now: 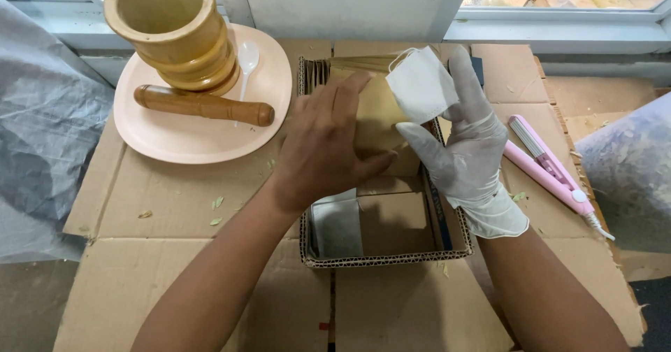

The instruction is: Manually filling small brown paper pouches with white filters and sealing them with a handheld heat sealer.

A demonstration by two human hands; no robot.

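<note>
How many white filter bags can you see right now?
2. One white filter bag is pinched in the gloved right hand above the cardboard box. Another stands inside the box near its front-left corner. The left hand may hide more.

Matt corrugated cardboard box (391, 257); thin white paper sachet (421, 84); smooth latex glove on right hand (465, 149); glossy wooden mortar (175, 30), pestle (204, 105); pink plastic sealer (549, 167).
</note>
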